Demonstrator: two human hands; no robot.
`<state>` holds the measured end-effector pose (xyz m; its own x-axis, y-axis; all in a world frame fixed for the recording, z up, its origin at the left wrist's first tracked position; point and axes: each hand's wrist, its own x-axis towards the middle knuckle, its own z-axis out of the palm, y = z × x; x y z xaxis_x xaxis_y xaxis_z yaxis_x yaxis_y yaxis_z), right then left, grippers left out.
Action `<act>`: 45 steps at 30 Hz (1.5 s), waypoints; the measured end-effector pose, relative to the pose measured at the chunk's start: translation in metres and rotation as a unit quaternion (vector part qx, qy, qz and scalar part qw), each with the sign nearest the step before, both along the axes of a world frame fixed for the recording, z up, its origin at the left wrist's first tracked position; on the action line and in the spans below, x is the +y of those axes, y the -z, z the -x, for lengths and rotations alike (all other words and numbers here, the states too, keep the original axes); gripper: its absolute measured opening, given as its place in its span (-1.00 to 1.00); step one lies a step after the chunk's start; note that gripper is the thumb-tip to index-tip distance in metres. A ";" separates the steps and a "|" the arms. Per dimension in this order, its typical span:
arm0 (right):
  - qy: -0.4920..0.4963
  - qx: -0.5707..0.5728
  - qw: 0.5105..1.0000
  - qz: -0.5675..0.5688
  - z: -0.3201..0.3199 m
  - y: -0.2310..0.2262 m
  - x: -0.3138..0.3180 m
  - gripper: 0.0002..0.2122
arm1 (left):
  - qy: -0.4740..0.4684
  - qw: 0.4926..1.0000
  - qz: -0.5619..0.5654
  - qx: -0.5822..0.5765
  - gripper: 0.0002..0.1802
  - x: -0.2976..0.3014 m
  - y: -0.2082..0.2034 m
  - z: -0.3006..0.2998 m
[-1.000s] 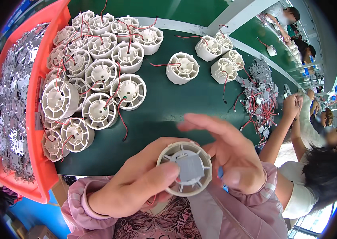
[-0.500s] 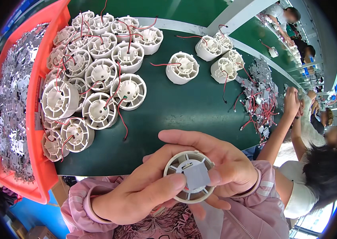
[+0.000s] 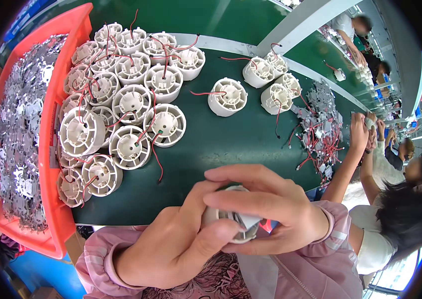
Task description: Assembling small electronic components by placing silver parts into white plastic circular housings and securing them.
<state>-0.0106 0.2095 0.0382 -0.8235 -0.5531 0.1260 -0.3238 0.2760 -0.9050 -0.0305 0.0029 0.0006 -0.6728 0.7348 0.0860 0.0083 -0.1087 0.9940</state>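
Close to my body, over the near edge of the table, my left hand [image 3: 173, 244] grips a small white round plastic housing [image 3: 211, 215], its thumb lying on the open face. From the other side my right hand [image 3: 283, 207] closes around the same housing, its fingers curled across the top. A flat grey square piece [image 3: 247, 221] shows between the hands, tilted in the housing's face; the fingers hide much of it. A bit of red shows beside the right palm, too small to make out.
Many white round housings [image 3: 131, 103] with red and black wires crowd the table's left side. A red bin [image 3: 57, 149] of thin metal plates borders them. Several more housings [image 3: 227, 97] stand farther right, near a pile of wired grey pieces [image 3: 318, 129]. A co-worker's arm [image 3: 348, 159] reaches in at right.
My right fingers have swung over the top of the housing, covering much of its face. The housing and grey square have tilted. The table's contents appear slightly lower in view.
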 end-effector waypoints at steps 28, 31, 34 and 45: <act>0.185 0.109 0.823 -0.526 0.336 0.024 0.079 -0.43 | -0.192 0.940 0.120 0.255 -0.91 0.009 0.048 0.016; 0.209 0.186 0.813 -0.511 0.288 -0.011 0.046 -0.36 | -0.194 0.939 0.131 0.251 -0.92 0.004 0.044 0.015; 0.052 0.016 0.817 -0.573 0.197 -0.066 0.000 -0.36 | -0.194 0.944 0.127 0.235 -0.89 0.001 0.051 0.018; 0.021 0.100 0.885 -0.454 0.051 0.006 -0.016 -0.38 | -0.288 0.898 0.058 0.329 -0.61 0.019 0.037 0.000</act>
